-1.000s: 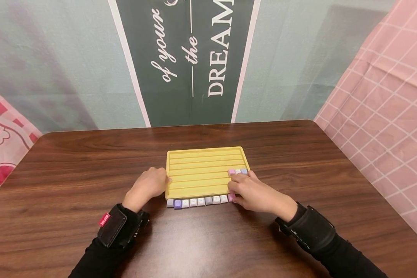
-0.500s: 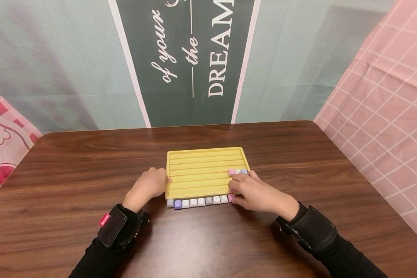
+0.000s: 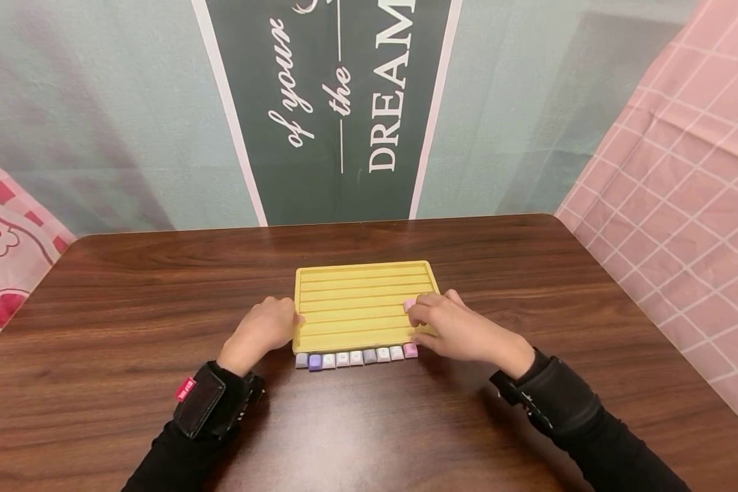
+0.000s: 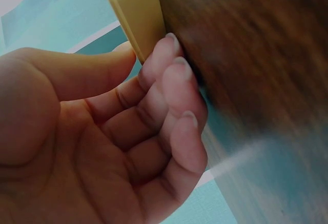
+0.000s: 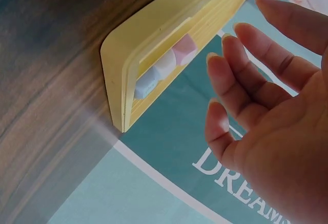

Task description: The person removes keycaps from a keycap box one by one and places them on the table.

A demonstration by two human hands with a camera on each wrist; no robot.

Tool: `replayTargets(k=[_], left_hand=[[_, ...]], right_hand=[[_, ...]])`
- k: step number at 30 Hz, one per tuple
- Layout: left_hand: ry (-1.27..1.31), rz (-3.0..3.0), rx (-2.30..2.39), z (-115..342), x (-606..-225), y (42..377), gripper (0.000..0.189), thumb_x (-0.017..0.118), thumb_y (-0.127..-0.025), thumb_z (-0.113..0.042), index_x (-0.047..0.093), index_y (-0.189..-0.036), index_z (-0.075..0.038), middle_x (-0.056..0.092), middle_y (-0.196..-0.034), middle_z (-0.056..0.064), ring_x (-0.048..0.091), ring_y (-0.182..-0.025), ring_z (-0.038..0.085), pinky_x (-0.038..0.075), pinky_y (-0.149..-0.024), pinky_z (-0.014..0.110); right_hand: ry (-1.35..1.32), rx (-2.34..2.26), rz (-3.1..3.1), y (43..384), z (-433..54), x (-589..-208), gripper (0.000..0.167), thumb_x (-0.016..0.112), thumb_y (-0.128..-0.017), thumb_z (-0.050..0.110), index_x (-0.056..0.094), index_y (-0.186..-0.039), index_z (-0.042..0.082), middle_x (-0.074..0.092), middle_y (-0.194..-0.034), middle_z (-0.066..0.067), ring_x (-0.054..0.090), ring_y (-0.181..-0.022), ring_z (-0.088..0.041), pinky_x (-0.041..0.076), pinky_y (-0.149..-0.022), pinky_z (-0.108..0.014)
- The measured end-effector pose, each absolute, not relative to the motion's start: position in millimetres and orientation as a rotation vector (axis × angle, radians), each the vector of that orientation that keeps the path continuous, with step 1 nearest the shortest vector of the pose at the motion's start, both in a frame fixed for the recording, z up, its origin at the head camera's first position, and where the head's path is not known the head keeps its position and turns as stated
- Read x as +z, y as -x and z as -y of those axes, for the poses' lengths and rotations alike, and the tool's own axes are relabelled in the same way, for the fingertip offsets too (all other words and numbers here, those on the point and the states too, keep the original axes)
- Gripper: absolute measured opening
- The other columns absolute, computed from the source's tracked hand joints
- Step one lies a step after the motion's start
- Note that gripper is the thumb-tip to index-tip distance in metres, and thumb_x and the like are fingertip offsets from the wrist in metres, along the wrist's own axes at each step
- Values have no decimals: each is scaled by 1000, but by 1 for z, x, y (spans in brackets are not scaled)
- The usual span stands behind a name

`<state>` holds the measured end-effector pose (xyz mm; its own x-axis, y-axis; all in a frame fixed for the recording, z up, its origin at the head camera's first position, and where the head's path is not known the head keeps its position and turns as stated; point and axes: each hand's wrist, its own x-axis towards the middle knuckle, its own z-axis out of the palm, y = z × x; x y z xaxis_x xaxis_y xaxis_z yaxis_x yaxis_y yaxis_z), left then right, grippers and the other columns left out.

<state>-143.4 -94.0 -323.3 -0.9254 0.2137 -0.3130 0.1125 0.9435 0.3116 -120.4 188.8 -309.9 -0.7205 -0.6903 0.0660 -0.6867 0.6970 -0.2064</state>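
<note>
A yellow ridged tray (image 3: 350,301) lies on the table. My left hand (image 3: 266,324) pinches its left edge between thumb (image 4: 97,75) and curled fingers. My right hand (image 3: 461,331) hovers over the tray's right end, fingers loosely bent and holding nothing. Inside the tray at that end sit a pink keycap (image 5: 184,49), a white keycap (image 5: 165,65) and a blue keycap (image 5: 146,83) side by side. In the head view the hand hides the white and blue ones. Another pink keycap (image 3: 410,350) ends the row along the tray's front edge, close below the right thumb.
Leftward from that pink keycap runs a row of several white and grey keycaps (image 3: 357,357), with a purple keycap (image 3: 315,362) near its left end. The brown wooden table (image 3: 178,294) reaches back to a green printed curtain (image 3: 498,137).
My right hand has come off the pink keycap at the row's end, rising slightly and shifting right over the tray. My left hand stays on the tray's edge.
</note>
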Motion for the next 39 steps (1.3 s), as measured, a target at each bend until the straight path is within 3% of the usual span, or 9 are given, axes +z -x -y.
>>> replayTargets(k=[6, 14, 27, 39], left_hand=[[-239, -2751, 408, 94, -324, 143, 22, 49, -94, -17, 56, -78, -3, 38, -60, 3, 37, -51, 15, 29, -49, 25], [-237, -2744, 413, 94, -322, 143, 22, 49, -94, -16, 56, -78, -3, 38, -60, 3, 37, -51, 16, 30, -49, 25], [-230, -2738, 408, 94, -323, 144, 22, 49, -95, -17, 56, -80, -3, 37, -61, 4, 37, -51, 16, 29, -49, 25], [-237, -2747, 408, 95, -323, 144, 22, 49, -94, -17, 56, -80, -2, 36, -61, 4, 38, -52, 17, 31, -51, 26]], right_hand=[[1113, -349, -2937, 125, -191, -309, 17, 72, -79, 12, 64, -93, 7, 57, -92, 0, 50, -77, -13, 27, -68, -31], [1013, -339, -3009, 135, -191, -309, 15, 72, -77, 11, 62, -87, 6, 54, -85, -4, 47, -78, -18, 26, -66, -32], [929, -349, -2976, 150, -193, -316, 19, 70, -80, 12, 63, -95, 5, 57, -95, -6, 50, -91, -23, 28, -70, -36], [905, -384, -2942, 157, -192, -321, 15, 68, -81, 11, 63, -95, 7, 61, -95, -4, 54, -86, -20, 28, -70, -38]])
